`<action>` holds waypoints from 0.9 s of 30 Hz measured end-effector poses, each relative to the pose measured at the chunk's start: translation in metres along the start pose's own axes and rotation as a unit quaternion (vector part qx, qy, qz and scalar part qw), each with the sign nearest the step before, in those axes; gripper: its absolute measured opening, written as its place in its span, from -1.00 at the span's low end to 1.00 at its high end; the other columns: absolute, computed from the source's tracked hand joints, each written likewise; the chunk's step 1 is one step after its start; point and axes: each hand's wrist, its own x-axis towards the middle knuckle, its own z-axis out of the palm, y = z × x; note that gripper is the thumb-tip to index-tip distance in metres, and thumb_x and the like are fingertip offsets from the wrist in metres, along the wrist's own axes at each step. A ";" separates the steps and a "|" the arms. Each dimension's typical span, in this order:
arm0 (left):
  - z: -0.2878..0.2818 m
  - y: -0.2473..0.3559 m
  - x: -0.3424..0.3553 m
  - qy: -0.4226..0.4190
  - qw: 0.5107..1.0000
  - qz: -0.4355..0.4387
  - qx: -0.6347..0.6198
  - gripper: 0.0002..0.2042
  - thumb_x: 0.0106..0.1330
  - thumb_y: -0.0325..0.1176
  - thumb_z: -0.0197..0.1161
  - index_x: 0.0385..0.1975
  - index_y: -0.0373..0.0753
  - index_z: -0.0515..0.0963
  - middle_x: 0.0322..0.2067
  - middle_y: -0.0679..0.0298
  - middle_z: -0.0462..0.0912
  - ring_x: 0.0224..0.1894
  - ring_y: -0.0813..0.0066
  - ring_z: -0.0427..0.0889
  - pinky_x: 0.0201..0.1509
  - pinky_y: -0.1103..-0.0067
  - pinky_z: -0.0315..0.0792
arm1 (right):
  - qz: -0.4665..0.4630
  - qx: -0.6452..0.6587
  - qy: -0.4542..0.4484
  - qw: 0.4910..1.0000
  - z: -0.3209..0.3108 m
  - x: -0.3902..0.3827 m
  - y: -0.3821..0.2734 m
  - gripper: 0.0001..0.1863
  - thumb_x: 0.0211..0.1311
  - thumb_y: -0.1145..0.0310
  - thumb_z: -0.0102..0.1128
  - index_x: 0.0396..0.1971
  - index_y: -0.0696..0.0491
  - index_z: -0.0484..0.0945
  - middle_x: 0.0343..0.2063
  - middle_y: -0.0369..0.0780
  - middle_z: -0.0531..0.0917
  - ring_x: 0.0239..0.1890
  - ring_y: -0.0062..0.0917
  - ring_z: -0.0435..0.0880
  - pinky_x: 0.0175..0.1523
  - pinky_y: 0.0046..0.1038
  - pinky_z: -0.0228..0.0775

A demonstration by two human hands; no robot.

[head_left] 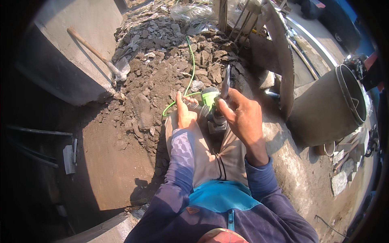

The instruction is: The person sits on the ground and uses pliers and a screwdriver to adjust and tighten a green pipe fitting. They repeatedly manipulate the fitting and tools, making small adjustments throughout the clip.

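A green and grey power tool (209, 96) stands between my knees, its lower part in shadow. My left hand (186, 113) is beside it, thumb raised and fingers curled round a grey part on the tool's left side. In my right hand (245, 117), thumb and fingers pinch a flat grey metal bit (226, 81) that looks like a chisel, its tip pointing up and away from me. That hand is just over the tool's right side and covers part of it. A bright green cable (192, 60) runs from beside the tool over the rubble.
Broken rubble (142, 81) and earth spread ahead. A long-handled hammer (95, 52) leans on a concrete block (81, 24) at far left. To the right stand a large grey bucket (324, 109) and a curved board (283, 60). A rough rock (287, 162) is beside my right leg.
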 end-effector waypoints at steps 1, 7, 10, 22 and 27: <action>0.007 -0.001 -0.009 0.030 0.998 -0.036 -0.031 -0.64 0.54 0.04 0.38 -0.28 -0.08 0.44 -0.50 0.38 0.49 -0.49 0.45 0.49 -0.26 0.37 0.53 | -0.002 -0.017 0.001 1.000 -0.005 0.001 0.002 -0.61 0.31 0.10 0.48 0.04 -0.02 0.78 -0.60 -0.07 0.70 -0.48 -0.09 0.77 -0.32 -0.17 0.57; 0.018 0.012 -0.050 -0.061 0.987 -0.043 -0.142 -0.65 0.42 0.00 0.49 -0.40 -0.10 0.55 -0.47 0.39 0.59 -0.36 0.45 0.56 -0.08 0.43 0.52 | -0.034 -0.076 0.011 0.996 -0.046 0.034 -0.002 -0.67 0.34 0.06 0.43 -0.26 0.05 0.79 -0.62 -0.04 0.67 -0.47 -0.07 0.75 -0.30 -0.14 0.56; 0.010 0.016 -0.066 -0.121 0.979 -0.043 -0.161 -0.66 0.44 -0.01 0.48 -0.34 -0.11 0.56 -0.37 0.35 0.61 -0.25 0.39 0.61 0.10 0.31 0.51 | -0.043 -0.048 -0.030 0.997 -0.064 0.072 -0.002 -0.61 0.35 0.01 0.41 -0.27 0.10 0.79 -0.57 -0.01 0.71 -0.40 -0.04 0.77 -0.22 -0.11 0.59; 0.004 0.017 -0.159 -0.305 0.946 0.111 0.001 -0.78 0.47 -0.03 0.47 -0.02 0.12 0.67 0.33 0.31 0.57 0.57 0.11 0.35 0.62 -0.12 0.20 | -0.195 0.013 -0.097 0.976 -0.065 0.175 0.022 -0.52 0.34 0.02 0.35 -0.40 0.23 0.76 -0.60 0.01 0.69 -0.51 -0.22 0.73 -0.29 -0.19 0.58; -0.014 0.014 -0.160 -0.323 0.926 0.134 0.139 -0.60 0.42 -0.01 0.50 0.18 0.25 0.53 0.64 0.23 0.24 0.69 0.06 0.13 0.64 -0.31 0.06 | -0.257 0.073 -0.148 0.952 -0.049 0.202 0.011 -0.55 0.32 0.06 0.38 -0.41 0.25 0.75 -0.58 -0.11 0.72 -0.53 -0.41 0.68 -0.34 -0.27 0.55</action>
